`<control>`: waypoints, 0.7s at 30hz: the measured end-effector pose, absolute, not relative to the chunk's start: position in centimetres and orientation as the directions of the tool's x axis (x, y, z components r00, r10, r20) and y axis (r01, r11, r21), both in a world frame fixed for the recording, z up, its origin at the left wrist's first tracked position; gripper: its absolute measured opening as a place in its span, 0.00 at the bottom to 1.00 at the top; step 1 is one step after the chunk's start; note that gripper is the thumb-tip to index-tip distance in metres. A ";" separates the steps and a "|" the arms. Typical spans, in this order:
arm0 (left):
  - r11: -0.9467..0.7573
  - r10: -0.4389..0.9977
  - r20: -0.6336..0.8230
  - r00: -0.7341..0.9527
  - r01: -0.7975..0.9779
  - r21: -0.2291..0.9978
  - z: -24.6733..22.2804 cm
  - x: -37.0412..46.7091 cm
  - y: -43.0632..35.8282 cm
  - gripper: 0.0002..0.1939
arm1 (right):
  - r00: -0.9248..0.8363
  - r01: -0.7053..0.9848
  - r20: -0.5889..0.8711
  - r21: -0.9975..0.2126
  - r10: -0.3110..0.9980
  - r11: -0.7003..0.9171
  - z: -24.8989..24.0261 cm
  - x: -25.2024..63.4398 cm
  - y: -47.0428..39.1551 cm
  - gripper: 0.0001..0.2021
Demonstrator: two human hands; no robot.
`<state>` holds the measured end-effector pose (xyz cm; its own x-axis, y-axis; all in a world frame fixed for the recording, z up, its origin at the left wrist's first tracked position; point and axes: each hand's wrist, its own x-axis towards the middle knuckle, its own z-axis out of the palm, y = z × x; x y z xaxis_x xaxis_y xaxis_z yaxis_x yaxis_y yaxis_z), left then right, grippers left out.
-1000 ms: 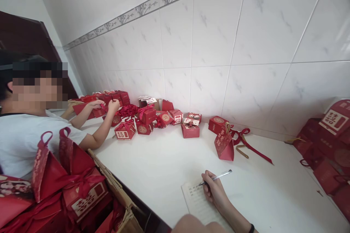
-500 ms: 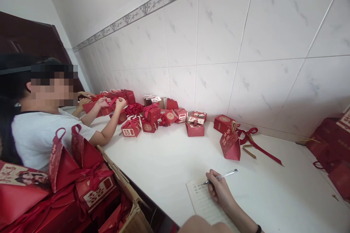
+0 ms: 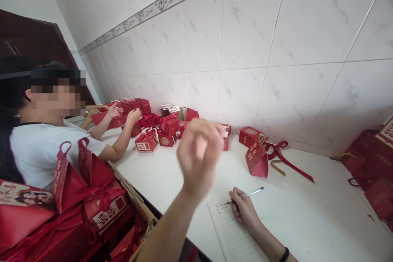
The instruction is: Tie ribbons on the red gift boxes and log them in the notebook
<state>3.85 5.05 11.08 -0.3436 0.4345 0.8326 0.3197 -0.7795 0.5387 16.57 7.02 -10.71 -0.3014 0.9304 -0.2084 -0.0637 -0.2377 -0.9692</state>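
My left hand [image 3: 199, 157] is raised over the table in the middle of the view, somewhat blurred. Its fingers curl into a loose fist, and I see nothing in it. On the right, my right hand [image 3: 245, 212] is closed round a clear pen [image 3: 254, 191], whose tip is at the top of a lined notebook page [image 3: 222, 225]. A few short lines of handwriting show there. Beyond that hand stands a red gift box [image 3: 257, 161] with a pointed top, beside another red box [image 3: 249, 136] and a loose red ribbon [image 3: 299, 170].
A cardboard carton [image 3: 144, 208] of red gift boxes stands at the lower left. Behind it a person in a white shirt [image 3: 58, 151] handles red boxes. More boxes [image 3: 146, 142] line the tiled wall, and others [image 3: 365, 168] pile up at the right.
My left hand has risen from the bottom edge into the middle of the view, now hiding some boxes by the wall. The right hand keeps the pen on the page.
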 end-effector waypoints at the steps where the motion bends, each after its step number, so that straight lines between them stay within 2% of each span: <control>1: -0.723 0.488 0.799 -0.351 0.349 0.596 11.4 3.2 7.1 0.07 | -0.307 -0.080 -0.202 -0.968 0.930 -0.237 -10.7 16.6 7.0 0.22; 3: -0.457 0.618 0.677 -0.399 0.518 0.723 11.5 0.9 11.7 0.11 | -0.312 -0.097 -0.201 -0.965 0.928 -0.242 -10.8 16.6 7.0 0.22; 4: -0.247 0.698 0.580 -0.420 0.618 0.746 11.4 -0.6 14.0 0.12 | -0.309 -0.097 -0.209 -0.964 0.928 -0.249 -10.7 16.6 7.0 0.23; 5: -0.154 0.730 0.526 -0.436 0.644 0.749 11.1 -2.4 15.9 0.13 | -0.304 -0.091 -0.221 -0.962 0.927 -0.259 -10.7 16.6 7.0 0.23; 7: -0.014 0.746 0.453 -0.488 0.669 0.743 10.1 -6.3 18.7 0.17 | -0.292 -0.067 -0.250 -0.958 0.923 -0.280 -10.6 16.5 7.0 0.23; 10: 0.210 0.697 0.395 -0.599 0.697 0.686 8.4 -11.8 20.1 0.12 | -0.303 -0.043 -0.274 -0.953 0.913 -0.301 -10.6 16.3 7.1 0.23; 15: 0.408 0.674 0.341 -0.655 0.715 0.568 7.0 -17.4 21.2 0.39 | -0.321 -0.017 -0.306 -0.944 0.896 -0.328 -11.6 15.6 7.4 0.23; 18: 0.430 0.722 0.291 -0.627 0.737 0.521 6.7 -19.2 22.6 0.47 | -0.326 -0.010 -0.305 -0.945 0.895 -0.326 -12.3 15.4 7.6 0.25; 21: 0.435 0.756 0.242 -0.608 0.743 0.508 6.2 -20.6 23.6 0.51 | -0.345 0.011 -0.290 -0.952 0.893 -0.305 -12.6 15.6 7.6 0.25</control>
<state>-20.56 23.62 6.24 -0.6078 0.7562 0.2424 0.7434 0.4346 0.5084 15.58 7.59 -12.57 -0.3451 0.8928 -0.2896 0.0110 -0.3047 -0.9524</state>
